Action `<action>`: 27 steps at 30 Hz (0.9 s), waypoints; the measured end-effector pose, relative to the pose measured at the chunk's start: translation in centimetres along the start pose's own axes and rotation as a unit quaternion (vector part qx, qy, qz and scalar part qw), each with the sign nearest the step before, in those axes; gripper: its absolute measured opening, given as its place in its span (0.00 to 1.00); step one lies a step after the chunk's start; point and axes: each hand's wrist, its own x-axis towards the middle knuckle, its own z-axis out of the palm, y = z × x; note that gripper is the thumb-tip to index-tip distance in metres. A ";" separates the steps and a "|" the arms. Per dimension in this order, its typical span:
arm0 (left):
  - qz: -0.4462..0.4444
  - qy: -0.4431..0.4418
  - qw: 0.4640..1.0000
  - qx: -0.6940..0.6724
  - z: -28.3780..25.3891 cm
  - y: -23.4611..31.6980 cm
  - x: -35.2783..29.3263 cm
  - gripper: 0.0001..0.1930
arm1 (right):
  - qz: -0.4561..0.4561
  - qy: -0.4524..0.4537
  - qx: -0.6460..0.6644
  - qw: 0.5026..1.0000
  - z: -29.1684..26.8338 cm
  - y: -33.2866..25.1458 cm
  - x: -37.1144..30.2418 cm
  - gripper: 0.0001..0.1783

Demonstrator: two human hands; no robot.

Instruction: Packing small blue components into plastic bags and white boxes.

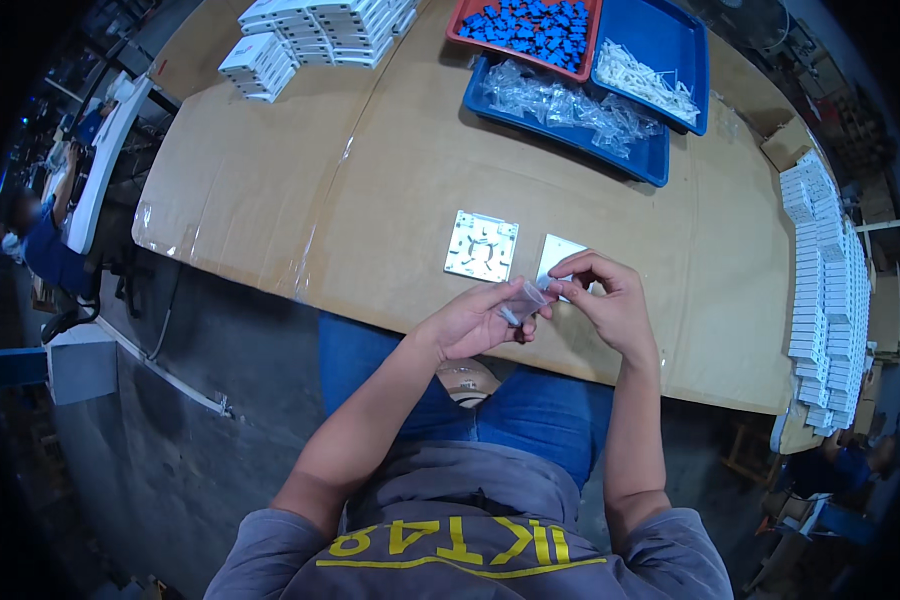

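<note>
My left hand (475,322) is closed around a small clear plastic bag (526,298) near the table's front edge. Something slim and white shows through the plastic. Fingers and thumb of my right hand (610,300) are pinched together at the bag's upper right end; whether they grip its rim or a tiny part there I cannot make out. Just beyond my left hand lies a square white plastic tray-like piece (481,246), its moulded inner side up. A flat white piece (560,255) rests beside it, partly covered by my right hand.
At the far side stand a red tray (582,73) of blue parts, a blue tray (660,165) of clear bags and another blue tray (702,60) of white pieces. White units are stacked (320,35) far left and in tall rows (828,300) along the right edge. Other people sit farther off.
</note>
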 end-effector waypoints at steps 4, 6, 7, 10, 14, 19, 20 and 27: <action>0.011 -0.010 1.000 0.014 0.0 -0.1 0.0 0.23 | -0.044 -0.071 -0.068 0.994 -0.1 -1.5 0.7 0.06; 0.016 -0.012 1.000 0.023 -0.2 -0.3 -0.1 0.22 | -0.041 -0.104 -0.091 0.990 -0.2 -1.7 1.0 0.06; 0.017 -0.012 1.000 0.023 -0.2 -0.3 -0.2 0.22 | -0.038 -0.135 -0.114 0.984 -0.2 -1.7 1.2 0.06; 0.015 -0.017 1.000 0.018 -0.5 -0.4 -0.2 0.21 | -0.055 -0.180 -0.070 0.980 0.2 -1.1 1.4 0.06; 0.014 -0.021 1.000 0.010 -0.7 -0.6 -0.2 0.21 | -0.049 -0.216 -0.087 0.971 0.4 -1.1 1.5 0.08; 0.013 -0.029 0.999 -0.005 -0.6 -0.4 -0.2 0.20 | 0.022 -0.222 -0.045 0.974 0.8 -1.4 1.5 0.16; 0.015 -0.031 0.999 -0.003 -0.7 -0.4 -0.2 0.20 | 0.023 -0.222 -0.045 0.974 1.0 -1.5 1.4 0.16; 0.026 -0.034 0.999 -0.013 -1.2 -0.8 0.0 0.19 | -0.032 -0.234 -0.083 0.968 1.8 -0.4 1.2 0.22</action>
